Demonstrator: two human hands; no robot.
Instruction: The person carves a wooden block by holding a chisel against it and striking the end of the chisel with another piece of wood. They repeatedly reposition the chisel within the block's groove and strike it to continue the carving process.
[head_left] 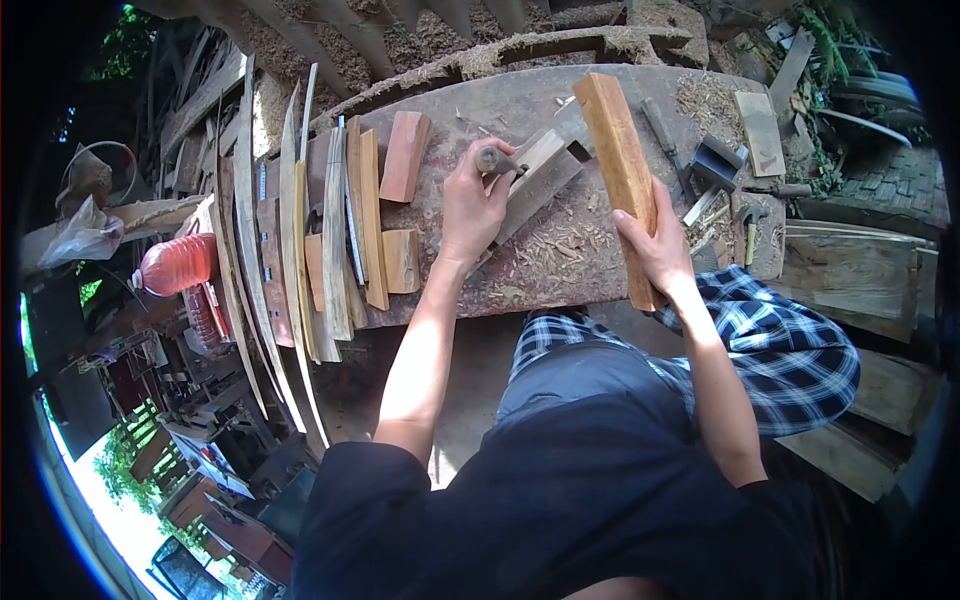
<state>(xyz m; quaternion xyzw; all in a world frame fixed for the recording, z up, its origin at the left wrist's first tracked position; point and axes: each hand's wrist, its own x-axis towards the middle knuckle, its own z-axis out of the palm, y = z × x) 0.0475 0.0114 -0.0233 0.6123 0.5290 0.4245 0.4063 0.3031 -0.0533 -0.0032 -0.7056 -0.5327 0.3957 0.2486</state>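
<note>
My left hand (474, 203) is wrapped round the upright handle of a chisel (487, 158), whose round wooden end faces me. It stands over a pale wooden workpiece (545, 188) lying slantwise on the bench, with a dark rectangular hole cut near its far end. The chisel's tip is hidden by the hand and the wood. My right hand (655, 240) grips a thick, squared wooden block (615, 150) by its lower part, raised above the bench to the right of the workpiece.
Wood chips (565, 250) litter the workbench (480, 285). Long strips (300, 210) and short wooden blocks (405, 155) lie on the left. To the right are a long hand tool (660, 130), a dark metal tool (715, 163) and a hammer (750, 235). A bottle of pink liquid (178, 265) is far left.
</note>
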